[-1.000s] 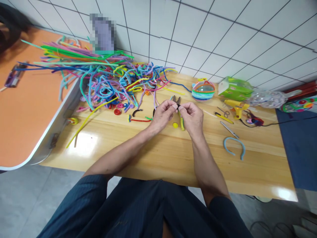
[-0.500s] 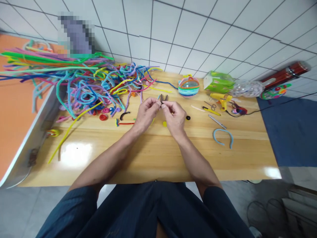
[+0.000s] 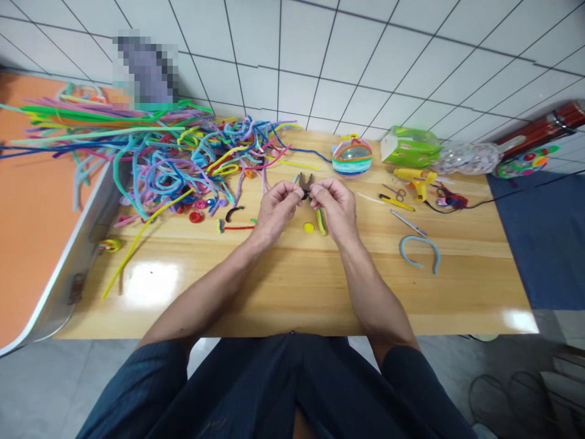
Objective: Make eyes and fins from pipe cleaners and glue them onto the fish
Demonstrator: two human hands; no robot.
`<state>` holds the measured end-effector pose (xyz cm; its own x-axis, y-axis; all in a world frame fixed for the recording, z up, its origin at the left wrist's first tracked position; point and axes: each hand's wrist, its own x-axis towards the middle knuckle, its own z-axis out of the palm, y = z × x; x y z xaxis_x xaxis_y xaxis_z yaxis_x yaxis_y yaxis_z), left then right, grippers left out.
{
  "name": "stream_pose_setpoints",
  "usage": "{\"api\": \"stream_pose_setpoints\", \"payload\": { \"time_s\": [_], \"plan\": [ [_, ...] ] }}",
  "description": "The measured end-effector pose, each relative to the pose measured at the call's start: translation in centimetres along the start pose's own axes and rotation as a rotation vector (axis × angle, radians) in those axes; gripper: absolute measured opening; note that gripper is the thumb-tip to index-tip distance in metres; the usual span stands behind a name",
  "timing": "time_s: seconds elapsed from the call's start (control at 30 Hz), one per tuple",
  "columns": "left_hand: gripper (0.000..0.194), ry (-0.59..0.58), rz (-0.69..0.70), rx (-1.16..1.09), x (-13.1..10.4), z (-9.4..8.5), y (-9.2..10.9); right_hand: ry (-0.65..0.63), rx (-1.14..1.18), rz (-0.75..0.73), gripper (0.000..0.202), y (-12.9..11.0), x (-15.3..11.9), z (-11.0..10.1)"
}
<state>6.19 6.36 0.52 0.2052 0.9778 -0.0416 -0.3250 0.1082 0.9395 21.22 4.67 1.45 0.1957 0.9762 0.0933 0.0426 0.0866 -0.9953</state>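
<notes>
The left hand [image 3: 276, 214] and right hand [image 3: 336, 213] face each other above the wooden table [image 3: 297, 286], thumb and forefinger narrowed together on each; whether a tiny piece is pinched in either cannot be told. The pliers [image 3: 322, 223] lie at the fingertips, partly covered by the right hand, and contact with them is unclear.

The near table edge runs beside the person's lap. A broad bare strip of wood spans from the hands to that edge, crossed by the forearms, and more open wood lies to the right, below the light blue curved band [image 3: 419, 239]. Toward the left, the tangled fuzzy stems [image 3: 169, 167] crowd the surface, and one long yellow stem [image 3: 146, 242] slants toward the near left corner. The tiled wall [image 3: 301, 55] closes off the far side, with the striped round object [image 3: 351, 158] near it. The yellow glue gun [image 3: 417, 181], yellow cutter [image 3: 397, 202] and silver pen-like tool [image 3: 408, 222] sit to the right.

The pliers' dark jaws are spread and point away from the person, toward the wall. Their long axis runs mostly front to back, the handle end angled slightly right. A yellow disc [image 3: 309, 227] lies just left of the visible handle.
</notes>
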Motion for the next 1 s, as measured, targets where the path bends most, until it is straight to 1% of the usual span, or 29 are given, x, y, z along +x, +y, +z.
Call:
{"api": "stream_pose_setpoints", "payload": {
  "time_s": [0.27,0.4,0.5,0.6,0.67,0.73,0.8,0.9,1.0],
  "plan": [
    [0.029,-0.016,0.018,-0.038,-0.1,0.1,0.1,-0.075,0.084,0.101,0.028,0.8,0.2,0.2],
    [0.031,-0.004,0.017,-0.042,-0.2,0.3,0.1,-0.097,0.114,0.129,0.035,0.5,0.0,0.3],
    [0.033,0.021,0.052,-0.036,-0.5,0.5,0.0,-0.123,0.162,0.166,0.038,0.0,-0.3,0.5],
    [0.033,0.047,0.129,0.002,-0.9,0.7,0.1,-0.118,0.168,0.135,0.037,-0.3,-0.6,0.9],
    [0.032,0.078,0.175,0.050,-1.2,0.8,0.2,-0.074,0.120,0.075,0.036,-0.4,-0.9,1.2],
    [0.033,0.106,0.200,0.085,-1.4,0.9,0.1,-0.025,0.081,0.035,0.037,-0.3,-1.2,1.6],
    [0.035,0.115,0.212,0.088,-1.6,0.9,0.0,-0.017,0.086,0.042,0.040,-0.2,-1.3,1.8],
    [0.039,0.105,0.219,0.055,-1.6,1.0,-0.4,-0.041,0.123,0.071,0.040,-0.3,-1.3,1.8],
    [0.043,0.034,0.182,0.005,-1.3,0.9,-0.4,-0.060,0.147,0.081,0.038,-0.5,-1.0,1.3]
  ]
}}
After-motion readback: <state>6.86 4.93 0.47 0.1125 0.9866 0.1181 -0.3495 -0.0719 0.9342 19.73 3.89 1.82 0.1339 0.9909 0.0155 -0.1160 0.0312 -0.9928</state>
